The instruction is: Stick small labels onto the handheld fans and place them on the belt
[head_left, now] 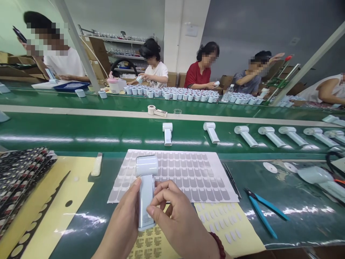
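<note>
Two hands [124, 212] [180, 214] meet: left fingers [136, 185] clasp a device [146, 189], right fingers [159, 215] half-curled against it.

Blue-handled cutters [262, 217] are laid open on the bench [304, 216] at right, while beyond the green belt [129, 129] a clear bottle [228, 95] is flanked by pale cup-shaped parts [190, 96], a blue tray [60, 88] is set down at left, and loaded shelves [126, 56] are seen behind.

Nothing reading clearly: label sheet [147, 247] carrying dark print, too small to decipher; pillar notice [191, 30] showing only blur.
</note>
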The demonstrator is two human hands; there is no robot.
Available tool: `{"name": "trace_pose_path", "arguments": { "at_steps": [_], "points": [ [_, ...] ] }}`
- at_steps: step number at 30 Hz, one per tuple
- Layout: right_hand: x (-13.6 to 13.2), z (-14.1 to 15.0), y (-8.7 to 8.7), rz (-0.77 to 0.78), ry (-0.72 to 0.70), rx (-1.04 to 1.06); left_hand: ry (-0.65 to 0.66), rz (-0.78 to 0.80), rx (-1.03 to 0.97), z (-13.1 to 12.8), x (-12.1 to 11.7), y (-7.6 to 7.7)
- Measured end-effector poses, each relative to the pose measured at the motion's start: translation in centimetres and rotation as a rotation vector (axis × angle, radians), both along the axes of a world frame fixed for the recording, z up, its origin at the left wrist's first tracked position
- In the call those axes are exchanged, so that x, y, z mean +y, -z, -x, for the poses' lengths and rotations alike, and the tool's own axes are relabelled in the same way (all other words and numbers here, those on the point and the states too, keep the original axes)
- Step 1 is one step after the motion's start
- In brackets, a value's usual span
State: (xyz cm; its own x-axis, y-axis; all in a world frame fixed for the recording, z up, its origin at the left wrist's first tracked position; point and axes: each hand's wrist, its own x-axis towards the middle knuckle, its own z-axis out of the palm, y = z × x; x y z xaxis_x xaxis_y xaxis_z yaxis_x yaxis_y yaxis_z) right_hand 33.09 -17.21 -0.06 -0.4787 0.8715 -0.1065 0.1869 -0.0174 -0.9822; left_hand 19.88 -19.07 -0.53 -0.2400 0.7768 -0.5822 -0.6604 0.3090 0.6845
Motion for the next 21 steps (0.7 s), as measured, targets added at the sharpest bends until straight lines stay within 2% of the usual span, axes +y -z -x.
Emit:
{"name": "trace_pose_path", "arguments": {
  "at_steps": [6,10,14,18,21],
  "points": [
    [0.2,0.1,0.1,-0.036,0.008,-0.019,-0.002,0.005,-0.006,-0.1,0.4,-0.1],
    [0.1,0.1,0.3,-0.130,0.028,-0.045,0.014,-0.023,0.022,-0.2,0.5,-0.3],
    [0.1,0.0,0.3,-0.201,0.045,-0.038,0.110,-0.110,0.001,-0.2,0.1,-1.0],
    [0.7,-0.4,0.6,-0.071,0.078,0.158,0.262,-0.211,0.059,0.0,-0.5,-1.3],
    [1.3,-0.8,1.1,0.053,0.148,0.392,0.346,-0.182,0.087,0.6,-0.3,-1.1]
  ]
}}
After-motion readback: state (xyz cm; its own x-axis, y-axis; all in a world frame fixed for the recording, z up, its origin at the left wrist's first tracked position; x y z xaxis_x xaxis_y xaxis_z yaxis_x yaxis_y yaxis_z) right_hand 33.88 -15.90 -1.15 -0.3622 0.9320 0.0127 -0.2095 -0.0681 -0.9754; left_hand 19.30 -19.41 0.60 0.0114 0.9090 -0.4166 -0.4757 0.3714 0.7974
